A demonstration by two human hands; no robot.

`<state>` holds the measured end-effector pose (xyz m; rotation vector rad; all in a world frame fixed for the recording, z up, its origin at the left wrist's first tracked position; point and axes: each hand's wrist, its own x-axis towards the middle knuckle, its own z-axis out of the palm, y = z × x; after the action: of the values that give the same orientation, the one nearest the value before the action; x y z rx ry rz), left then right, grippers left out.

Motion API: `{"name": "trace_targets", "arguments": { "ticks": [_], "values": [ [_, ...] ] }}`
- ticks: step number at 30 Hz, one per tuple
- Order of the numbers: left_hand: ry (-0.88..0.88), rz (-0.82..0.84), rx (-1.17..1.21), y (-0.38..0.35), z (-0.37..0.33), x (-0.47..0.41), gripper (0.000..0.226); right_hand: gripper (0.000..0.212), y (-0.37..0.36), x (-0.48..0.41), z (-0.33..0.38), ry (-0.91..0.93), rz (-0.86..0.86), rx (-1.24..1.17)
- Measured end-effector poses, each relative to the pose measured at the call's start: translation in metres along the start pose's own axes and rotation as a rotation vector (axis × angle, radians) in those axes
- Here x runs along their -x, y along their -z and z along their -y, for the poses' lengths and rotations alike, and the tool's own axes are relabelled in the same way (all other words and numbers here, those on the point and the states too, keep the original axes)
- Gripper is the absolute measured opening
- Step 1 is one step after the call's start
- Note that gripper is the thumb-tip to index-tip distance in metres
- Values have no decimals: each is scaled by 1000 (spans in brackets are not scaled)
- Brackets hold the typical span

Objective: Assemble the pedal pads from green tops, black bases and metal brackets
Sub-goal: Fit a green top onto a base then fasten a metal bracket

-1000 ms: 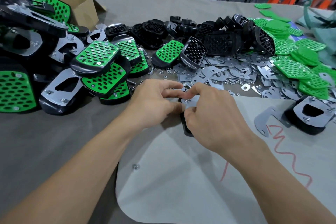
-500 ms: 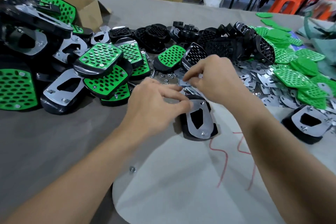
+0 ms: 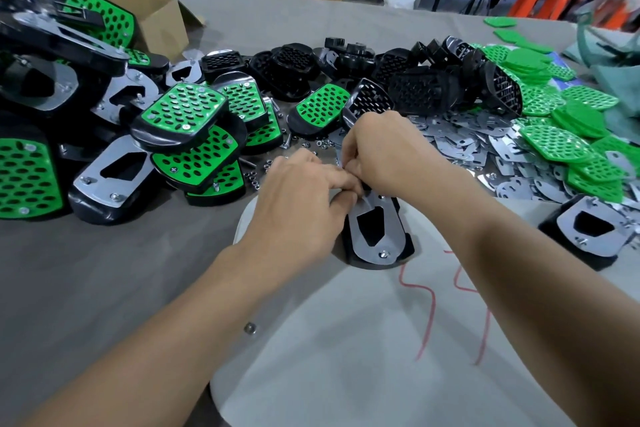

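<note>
Two hands meet over a half-built pedal pad (image 3: pixel 375 229) lying bracket side up on a pale sheet (image 3: pixel 346 374) marked in red. The left hand (image 3: pixel 304 204) pinches the far end of the metal bracket (image 3: pixel 393 229) between thumb and forefinger. The right hand (image 3: pixel 391 152) arches over from the far side, its fingertips bunched in a narrow pinch at the same spot; what they hold is hidden. The pad lies directly under the grip and runs back toward the worker, where a fastener (image 3: pixel 383 255) sits in the bracket's near end. The black base (image 3: pixel 347 248) looks like stiff, light moulded plastic and the bracket like thin, hard, smooth sheet metal. The pad is probably best steadied by the base's flanks or by pressing the plate flat, clear of its edges. Short of the grip, a stray nut (image 3: pixel 250 328) lies at the sheet's edge. Just left of the grip, loose nuts (image 3: pixel 256 177), likely to slip and roll, are scattered before a heap of finished pads (image 3: pixel 183 114) that crowds that side. To the right sits a second pad (image 3: pixel 588 229), bracket up. Beyond the grip lie loose brackets (image 3: pixel 460 146), spare black bases (image 3: pixel 415 87) and green tops (image 3: pixel 554 146); a cardboard box (image 3: pixel 162 21) stands far left.
</note>
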<state>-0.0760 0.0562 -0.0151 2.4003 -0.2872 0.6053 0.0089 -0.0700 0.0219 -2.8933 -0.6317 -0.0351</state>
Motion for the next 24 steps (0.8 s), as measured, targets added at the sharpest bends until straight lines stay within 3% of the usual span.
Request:
{"name": "trace_targets", "arguments": {
  "ticks": [6, 9, 12, 20, 24],
  "values": [
    [232, 100, 87, 3, 5, 6, 31, 17, 3, 24, -24, -174, -255, -441],
    [273, 230, 132, 9, 6, 4, 47, 17, 0, 41, -23, -157, -275, -469],
    [353, 390, 321, 14, 12, -2, 38, 19, -4, 50, -26, -189, -231, -464],
    [310, 382, 286, 4, 22, -4, 31, 23, -18, 74, -27, -345, -362, -707],
    [291, 365, 289, 1, 24, 0, 32, 18, -40, 70, -8, -474, -520, -801]
  ]
}}
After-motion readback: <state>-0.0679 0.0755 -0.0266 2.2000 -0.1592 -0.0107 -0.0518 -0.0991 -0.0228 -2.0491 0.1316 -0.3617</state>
